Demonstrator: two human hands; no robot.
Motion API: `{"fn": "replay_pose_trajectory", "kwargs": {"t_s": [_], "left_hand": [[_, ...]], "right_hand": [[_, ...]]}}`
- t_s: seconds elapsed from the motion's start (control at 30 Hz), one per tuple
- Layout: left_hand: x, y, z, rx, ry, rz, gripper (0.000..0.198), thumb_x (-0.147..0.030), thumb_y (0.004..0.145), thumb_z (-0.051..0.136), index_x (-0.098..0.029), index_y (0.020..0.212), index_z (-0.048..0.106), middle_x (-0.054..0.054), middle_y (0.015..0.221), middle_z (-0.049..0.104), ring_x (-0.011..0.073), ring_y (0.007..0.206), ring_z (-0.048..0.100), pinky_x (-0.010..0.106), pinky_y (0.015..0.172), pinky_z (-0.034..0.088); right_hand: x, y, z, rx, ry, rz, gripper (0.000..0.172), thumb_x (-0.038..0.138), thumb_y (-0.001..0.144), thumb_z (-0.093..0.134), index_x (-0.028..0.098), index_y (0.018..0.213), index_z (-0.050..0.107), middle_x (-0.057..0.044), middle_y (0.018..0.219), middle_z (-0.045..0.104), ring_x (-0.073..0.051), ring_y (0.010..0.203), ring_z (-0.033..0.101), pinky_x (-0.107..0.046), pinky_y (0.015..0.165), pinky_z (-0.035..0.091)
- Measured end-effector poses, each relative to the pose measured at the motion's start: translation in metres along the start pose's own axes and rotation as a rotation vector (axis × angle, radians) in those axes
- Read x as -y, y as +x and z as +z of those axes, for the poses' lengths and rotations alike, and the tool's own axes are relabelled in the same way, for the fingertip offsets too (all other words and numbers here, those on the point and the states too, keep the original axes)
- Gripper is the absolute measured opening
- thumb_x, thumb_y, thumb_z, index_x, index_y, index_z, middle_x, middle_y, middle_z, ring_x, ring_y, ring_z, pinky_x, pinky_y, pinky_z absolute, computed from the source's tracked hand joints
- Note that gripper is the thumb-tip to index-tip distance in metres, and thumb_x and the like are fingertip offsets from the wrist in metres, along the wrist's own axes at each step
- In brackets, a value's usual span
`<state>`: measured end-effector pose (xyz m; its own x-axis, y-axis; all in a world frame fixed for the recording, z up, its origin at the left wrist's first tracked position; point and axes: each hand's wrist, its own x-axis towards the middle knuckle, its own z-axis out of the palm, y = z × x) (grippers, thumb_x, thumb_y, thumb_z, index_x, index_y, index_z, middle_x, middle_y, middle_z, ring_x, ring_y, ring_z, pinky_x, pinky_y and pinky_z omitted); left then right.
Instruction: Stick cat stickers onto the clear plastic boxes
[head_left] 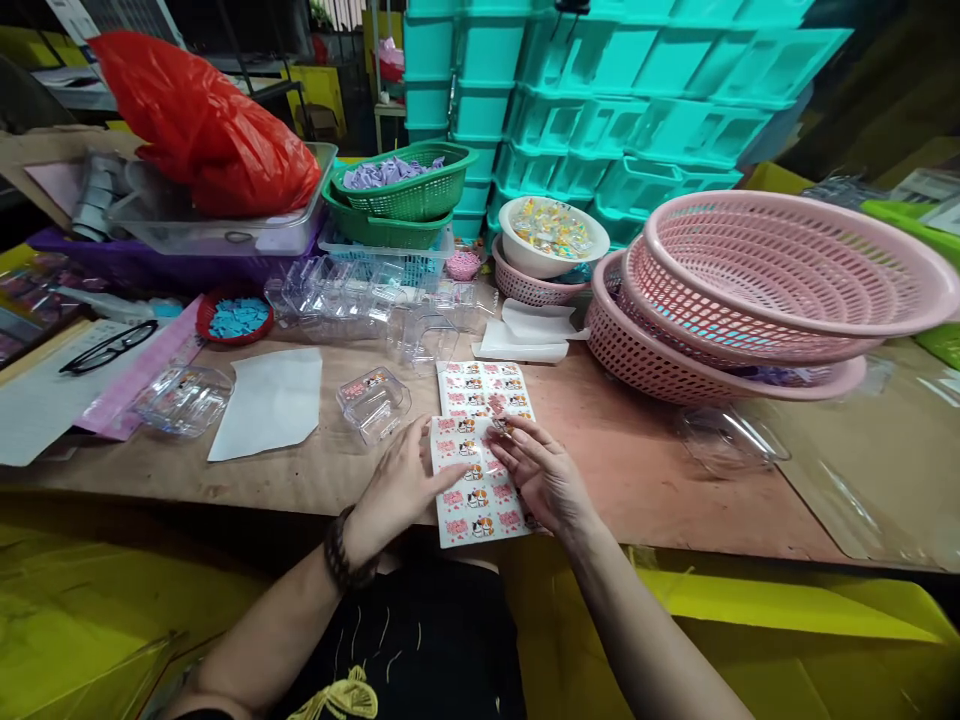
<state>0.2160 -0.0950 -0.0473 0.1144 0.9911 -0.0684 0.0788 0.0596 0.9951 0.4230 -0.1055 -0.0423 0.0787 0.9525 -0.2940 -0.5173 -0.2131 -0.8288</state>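
Over the near edge of the table (pixel 600 440), the fingers of the left hand (pixel 394 478) grasp a flat, glossy sticker sheet (pixel 459 525), the thumb laid across its face and the others along its left edge. The right hand (pixel 546 472) has its fingers curled inward, the tips pinching what looks like a small sticker (pixel 501 425) above the same sheet; its outline is too small to make out clearly. Rows of pink print and cartoon animals cover the smooth white surface. A second sheet (pixel 480 380) with the same pattern lies flat just beyond, partly overlapped by the first.

Left of the sheets stands a rounded box (pixel 375 412) of clear, hard plastic, with printed stickers on one side. Farther left lies a plain white paper (pixel 268 402), slightly curled, and near it a red basket (pixel 202 328) of small blue pieces (pixel 238 318). Behind runs a jumbled row of transparent boxes (pixel 330 305). To the right, round pink baskets (pixel 795 345) of perforated plastic sit nested. At the back are a smooth white bowl (pixel 517 248) of small packets, a crinkled red bag (pixel 210 125) and stacked, ribbed turquoise bins (pixel 577 60).
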Motion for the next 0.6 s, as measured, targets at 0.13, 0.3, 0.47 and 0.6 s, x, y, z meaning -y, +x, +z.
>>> {"fn": "replay_pose_trajectory", "kwargs": {"t_s": [0.13,0.3,0.47,0.6], "left_hand": [[0.0,-0.019,-0.038,-0.538,0.632,0.332,0.068,-0.043,0.075,0.076,-0.017,0.134,0.054,0.018,0.136,0.051,0.0352,0.129,0.049,0.052,0.109,0.041],[0.021,0.013,-0.066,-0.546,0.668,0.15,0.101,-0.043,0.071,0.078,-0.011,0.152,0.026,0.025,0.154,0.034,0.0405,0.144,0.032,0.057,0.117,0.027],[0.019,0.047,-0.087,-0.307,0.07,-0.036,0.08,-0.049,0.085,0.064,-0.017,0.15,0.033,0.018,0.15,0.045,0.0297,0.138,0.046,0.042,0.114,0.036],[0.009,0.068,-0.096,-0.194,-0.076,-0.088,0.054,-0.039,0.08,0.072,-0.013,0.126,0.06,0.014,0.119,0.069,0.0263,0.113,0.065,0.041,0.104,0.046]], "right_hand": [[0.006,0.003,0.011,0.095,-0.104,-0.101,0.025,0.036,0.072,0.084,0.029,0.095,0.075,0.0,0.105,0.074,-0.019,0.103,0.069,-0.036,0.097,0.053],[-0.01,0.034,0.069,0.399,-0.598,-0.526,0.055,0.03,0.083,0.072,0.033,0.136,0.056,-0.006,0.13,0.066,-0.024,0.119,0.063,-0.046,0.105,0.048],[-0.053,0.081,0.109,0.256,-1.193,-0.936,0.071,0.014,0.09,0.053,0.026,0.156,0.03,-0.012,0.124,0.069,-0.029,0.11,0.066,-0.047,0.095,0.054],[-0.069,0.098,0.113,0.155,-1.354,-1.112,0.071,0.012,0.095,0.043,0.022,0.16,0.016,-0.009,0.096,0.074,-0.024,0.082,0.068,-0.038,0.077,0.057]]}}
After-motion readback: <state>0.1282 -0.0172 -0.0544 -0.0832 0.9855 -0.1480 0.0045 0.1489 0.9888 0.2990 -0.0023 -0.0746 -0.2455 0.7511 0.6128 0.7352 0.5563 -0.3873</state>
